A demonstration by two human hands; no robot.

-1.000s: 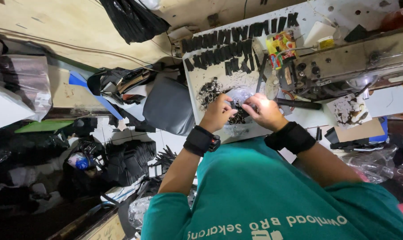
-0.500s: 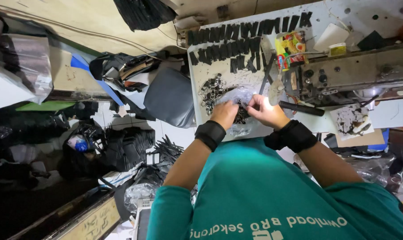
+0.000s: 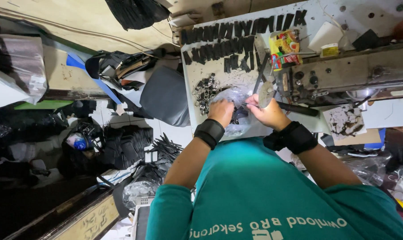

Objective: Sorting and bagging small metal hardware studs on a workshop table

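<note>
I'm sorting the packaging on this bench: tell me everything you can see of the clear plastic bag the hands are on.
The clear plastic bag is thin, crinkled and glossy, lying slumped on the white worktable at its near edge. Small dark pieces show through it. The left hand presses on its top; the right hand grips its right side.

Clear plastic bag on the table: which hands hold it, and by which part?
Both hands: the left hand and right hand grip the clear plastic bag at its near, open end.

Rows of flat black strap pieces [image 3: 241, 33] are laid out on the white worktop [image 3: 197, 120]. A yellow and red printed packet [image 3: 285, 48] is placed beside a grey metal sewing machine [image 3: 352, 73]. A dark grey padded seat [image 3: 163, 95] is positioned beside the worktop.
</note>
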